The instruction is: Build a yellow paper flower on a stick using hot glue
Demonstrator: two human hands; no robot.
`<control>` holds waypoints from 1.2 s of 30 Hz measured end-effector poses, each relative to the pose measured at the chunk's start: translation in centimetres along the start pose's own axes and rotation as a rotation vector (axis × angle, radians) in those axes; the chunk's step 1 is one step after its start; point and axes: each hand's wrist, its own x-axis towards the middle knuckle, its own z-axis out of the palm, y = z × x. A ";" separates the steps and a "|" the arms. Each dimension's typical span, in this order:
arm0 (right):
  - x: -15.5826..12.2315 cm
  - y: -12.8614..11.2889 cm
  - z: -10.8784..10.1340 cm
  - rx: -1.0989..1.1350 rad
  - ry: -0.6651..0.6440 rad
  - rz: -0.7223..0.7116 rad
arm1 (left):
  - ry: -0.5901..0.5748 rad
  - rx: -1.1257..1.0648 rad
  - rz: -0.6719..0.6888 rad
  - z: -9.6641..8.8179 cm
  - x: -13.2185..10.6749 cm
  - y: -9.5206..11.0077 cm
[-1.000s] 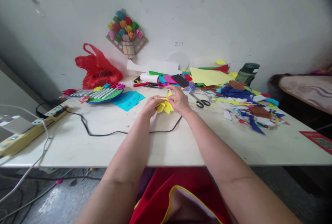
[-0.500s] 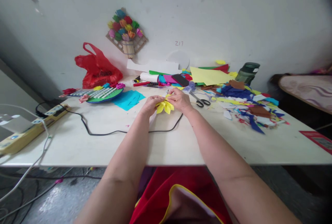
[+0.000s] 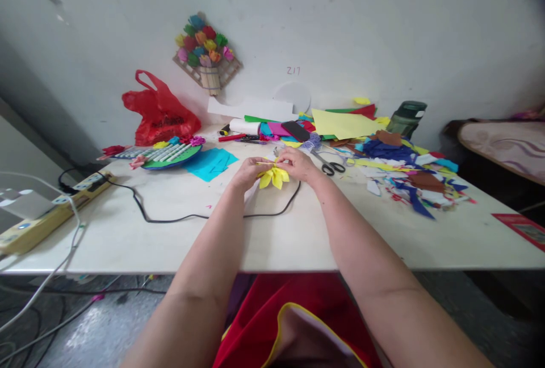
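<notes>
Between my two hands is a yellow paper flower (image 3: 275, 177) with pointed petals, held a little above the white table (image 3: 289, 243). My left hand (image 3: 250, 172) pinches it from the left, fingers closed at its upper edge. From the right, my right hand (image 3: 298, 164) grips the same edge with thumb and fingers together. The fingertips partly hide the flower's top. Just right of my right hand lie dark-handled scissors (image 3: 332, 168). Blue-green paper sheets (image 3: 212, 164) lie left of my left hand.
A black cord (image 3: 170, 220) curves across the table to a power strip (image 3: 55, 209). Paper scraps (image 3: 426, 182) heap at the right, near a green bottle (image 3: 406, 120). A red plastic bag (image 3: 164, 115) and a round board with paper flowers (image 3: 170, 159) stand left.
The yellow flower has shifted slightly right and turned, its petals now pointing more downward. My right hand's fingers have lowered a little; both hands keep hold of it.
</notes>
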 end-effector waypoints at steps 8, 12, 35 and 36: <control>0.1 0.3 -0.3 -0.007 -0.035 0.026 | -0.028 0.026 0.025 0.0 0.0 0.0; 0.0 0.1 -0.6 -0.075 -0.064 0.028 | -0.010 0.018 0.026 0.2 -0.1 0.1; 0.0 -2.4 -0.4 -0.125 0.042 -0.080 | 0.091 -0.138 -0.150 0.7 -0.3 0.9; 0.0 -2.5 -0.5 -0.134 0.037 -0.089 | 0.088 -0.145 -0.153 0.7 -0.3 0.9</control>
